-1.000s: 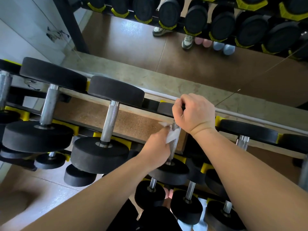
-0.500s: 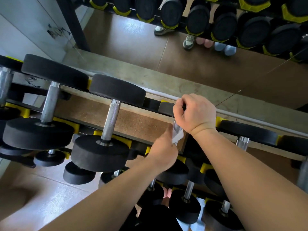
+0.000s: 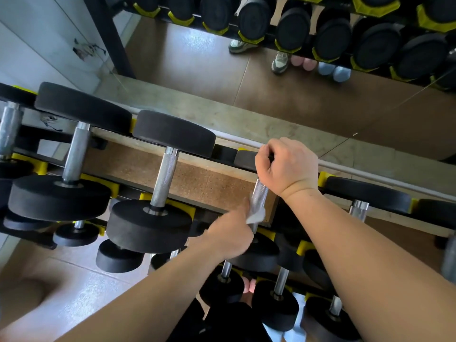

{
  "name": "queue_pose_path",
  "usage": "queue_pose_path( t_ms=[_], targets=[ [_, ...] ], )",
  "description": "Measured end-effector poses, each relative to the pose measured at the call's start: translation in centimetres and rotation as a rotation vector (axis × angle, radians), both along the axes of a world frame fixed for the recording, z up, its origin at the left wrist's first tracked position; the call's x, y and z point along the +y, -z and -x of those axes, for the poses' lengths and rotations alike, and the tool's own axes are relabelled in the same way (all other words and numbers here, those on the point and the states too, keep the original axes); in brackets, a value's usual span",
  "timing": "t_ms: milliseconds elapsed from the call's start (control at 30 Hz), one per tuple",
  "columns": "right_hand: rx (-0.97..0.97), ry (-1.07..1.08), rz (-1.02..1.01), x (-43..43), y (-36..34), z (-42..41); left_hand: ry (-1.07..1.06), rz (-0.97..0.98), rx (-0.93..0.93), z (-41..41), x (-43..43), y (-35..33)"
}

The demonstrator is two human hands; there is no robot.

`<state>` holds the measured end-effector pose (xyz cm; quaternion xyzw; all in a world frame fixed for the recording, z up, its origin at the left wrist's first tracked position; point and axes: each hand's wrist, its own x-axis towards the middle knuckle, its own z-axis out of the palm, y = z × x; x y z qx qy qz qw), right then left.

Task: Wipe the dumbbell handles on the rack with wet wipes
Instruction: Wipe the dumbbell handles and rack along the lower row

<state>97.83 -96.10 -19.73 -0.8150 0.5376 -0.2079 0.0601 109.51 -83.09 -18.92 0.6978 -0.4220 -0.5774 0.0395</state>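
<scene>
my left hand (image 3: 232, 236) curls round a white wet wipe (image 3: 256, 215) and presses it against the lower part of the knurled steel handle (image 3: 261, 192) of a dumbbell (image 3: 261, 254) that lies across the top tier of the rack (image 3: 223, 154). the hand is a little blurred, so i cannot make out each finger. my right hand (image 3: 287, 166) sits higher, fingers curled over the far head (image 3: 245, 157) of the same dumbbell, gripping its edge. a bare stretch of handle shows between my hands. larger dumbbells (image 3: 150, 223) lie to the left in yellow cradles (image 3: 108, 187).
</scene>
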Motion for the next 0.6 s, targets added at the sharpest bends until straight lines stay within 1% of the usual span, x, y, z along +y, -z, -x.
queue_pose_path(
  t_ms=[33,67,133,200,267,333,367,400,500,533,600],
  targets=[
    [-0.001,-0.002,-0.002,0.0,0.0,0.0,0.051,-0.007,-0.011,-0.1,0.0,0.0],
    [-0.002,0.0,-0.006,0.0,0.1,0.0,0.052,-0.016,0.006,-0.5,0.0,-0.4],
    [-0.002,0.006,-0.017,0.0,0.2,0.0,0.005,-0.049,0.073,-1.9,0.6,-1.3],
    [-0.001,0.012,-0.017,-0.1,0.2,0.0,-0.158,-0.066,0.125,-3.3,1.0,-2.3],
    [0.008,0.008,-0.023,-0.2,0.2,0.0,-0.371,0.001,0.06,-4.1,0.6,-2.0],
    [0.013,-0.012,-0.028,-0.2,0.1,0.1,-0.482,0.054,-0.022,-4.5,-0.2,-1.1],
    [0.01,-0.016,-0.025,-0.2,0.1,0.1,-0.471,0.06,-0.023,-4.2,-0.6,-0.7],
    [0.006,-0.015,-0.021,-0.2,0.1,0.1,-0.415,0.064,0.0,-3.6,-1.0,-0.7],
    [-0.014,0.002,-0.011,-0.1,0.1,0.1,-0.15,0.042,0.151,-0.7,-1.2,-0.5],
    [-0.018,0.005,-0.003,-0.1,0.2,0.1,-0.106,0.061,0.179,-0.1,-1.0,-0.6],
    [-0.016,0.003,0.007,-0.2,0.2,0.1,-0.117,0.09,0.188,0.2,-0.8,-0.1]
  ],
)
